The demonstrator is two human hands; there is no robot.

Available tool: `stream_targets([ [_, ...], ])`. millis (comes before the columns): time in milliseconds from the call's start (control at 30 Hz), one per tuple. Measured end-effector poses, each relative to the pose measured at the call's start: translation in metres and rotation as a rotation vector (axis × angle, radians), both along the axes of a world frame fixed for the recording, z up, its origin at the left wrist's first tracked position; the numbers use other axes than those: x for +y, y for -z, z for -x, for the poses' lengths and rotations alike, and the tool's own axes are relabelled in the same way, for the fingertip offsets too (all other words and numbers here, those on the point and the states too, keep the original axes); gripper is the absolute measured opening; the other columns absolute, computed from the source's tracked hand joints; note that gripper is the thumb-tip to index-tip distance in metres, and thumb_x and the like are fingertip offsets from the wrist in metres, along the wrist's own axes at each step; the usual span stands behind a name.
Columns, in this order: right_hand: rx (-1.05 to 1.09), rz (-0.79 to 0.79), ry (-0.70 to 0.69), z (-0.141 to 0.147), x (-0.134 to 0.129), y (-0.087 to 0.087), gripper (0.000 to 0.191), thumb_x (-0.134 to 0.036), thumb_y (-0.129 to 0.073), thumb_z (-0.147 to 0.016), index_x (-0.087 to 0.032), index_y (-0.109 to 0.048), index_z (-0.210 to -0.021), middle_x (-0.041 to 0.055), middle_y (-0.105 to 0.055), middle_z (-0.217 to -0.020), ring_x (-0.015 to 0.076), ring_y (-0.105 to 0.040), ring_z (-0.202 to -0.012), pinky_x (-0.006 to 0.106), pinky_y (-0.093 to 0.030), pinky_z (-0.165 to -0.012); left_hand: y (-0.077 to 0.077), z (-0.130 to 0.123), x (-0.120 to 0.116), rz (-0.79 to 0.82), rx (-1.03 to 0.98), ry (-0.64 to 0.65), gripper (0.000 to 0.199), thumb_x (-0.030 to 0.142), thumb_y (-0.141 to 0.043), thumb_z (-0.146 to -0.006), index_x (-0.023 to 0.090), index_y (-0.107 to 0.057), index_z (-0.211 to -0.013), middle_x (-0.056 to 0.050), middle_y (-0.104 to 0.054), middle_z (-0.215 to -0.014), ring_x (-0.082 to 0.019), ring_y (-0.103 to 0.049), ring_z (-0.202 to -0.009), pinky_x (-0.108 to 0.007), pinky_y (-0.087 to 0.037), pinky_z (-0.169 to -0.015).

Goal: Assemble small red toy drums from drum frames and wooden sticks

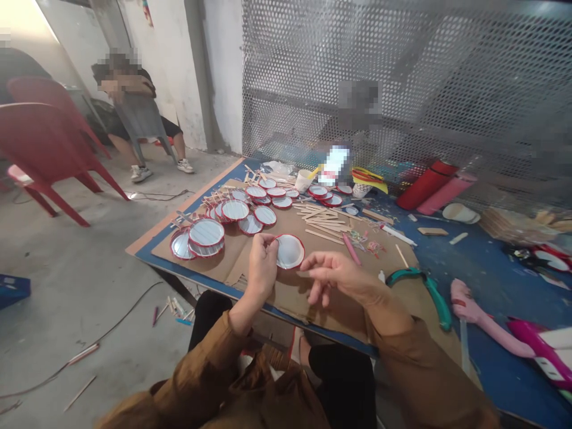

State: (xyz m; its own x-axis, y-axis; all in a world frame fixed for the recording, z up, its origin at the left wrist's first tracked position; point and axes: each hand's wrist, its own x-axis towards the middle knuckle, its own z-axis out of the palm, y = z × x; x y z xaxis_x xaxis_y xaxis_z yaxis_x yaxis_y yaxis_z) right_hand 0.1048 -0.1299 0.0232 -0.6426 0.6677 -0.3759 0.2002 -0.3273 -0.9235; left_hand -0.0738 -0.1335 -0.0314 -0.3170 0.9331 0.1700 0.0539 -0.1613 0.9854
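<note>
Red-rimmed, a pale round disc (pixel 290 252) is clamped between thumb and fingers of the left hand (pixel 263 262), over brown cardboard (pixel 344 313); the right hand (pixel 333 277), fingers loosely apart, is just beside its rim, with similar discs (pixel 206 231) piled leftward and wooden sticks (pixel 325 220) beyond

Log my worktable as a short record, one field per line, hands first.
Left hand: holding a red-rimmed disc by its edge
Right hand: fingers loosely curled near the disc; touch unclear
Cardboard: other discs, partly stacked; loose wooden sticks
Right side: teal-handled tool, pink tool
Back right: red bottle beside pink bottle
</note>
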Motion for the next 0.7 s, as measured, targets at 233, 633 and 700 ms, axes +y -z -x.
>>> stream_targets([
  [233,0.084,-0.132,0.452,0.002,0.015,0.01,0.032,-0.039,-0.068,-0.073,-0.018,-0.049,-0.087,0.0003,-0.065,-0.078,0.0061,-0.057,-0.04,0.013,-0.031,-0.028,-0.007,0.001,-0.002,0.014,0.005,0.029,0.011,0.028,-0.046,-0.087,0.018,-0.048,-0.089,0.0,-0.054,-0.08,-0.011,-0.053,-0.072,-0.021,-0.042,-0.064],
  [633,-0.162,-0.572,0.334,0.008,0.01,0.018,0.024,-0.039,-0.058,-0.083,-0.016,-0.058,-0.092,-0.0001,-0.066,-0.077,0.0091,-0.06,-0.053,0.02,-0.047,-0.049,-0.019,0.001,-0.008,0.066,0.036,0.363,0.034,0.038,-0.057,-0.078,0.016,-0.056,-0.103,-0.004,-0.063,-0.094,-0.011,-0.058,-0.069,-0.021,-0.046,-0.059],
  [700,-0.168,-0.554,0.325,0.008,0.008,0.016,0.023,-0.038,-0.057,-0.083,-0.017,-0.057,-0.092,-0.0013,-0.065,-0.073,0.0086,-0.059,-0.048,0.019,-0.044,-0.045,-0.018,0.0,-0.007,0.049,0.093,0.354,0.032,0.039,-0.059,-0.078,0.015,-0.059,-0.099,-0.005,-0.066,-0.09,-0.014,-0.06,-0.074,-0.022,-0.047,-0.063],
])
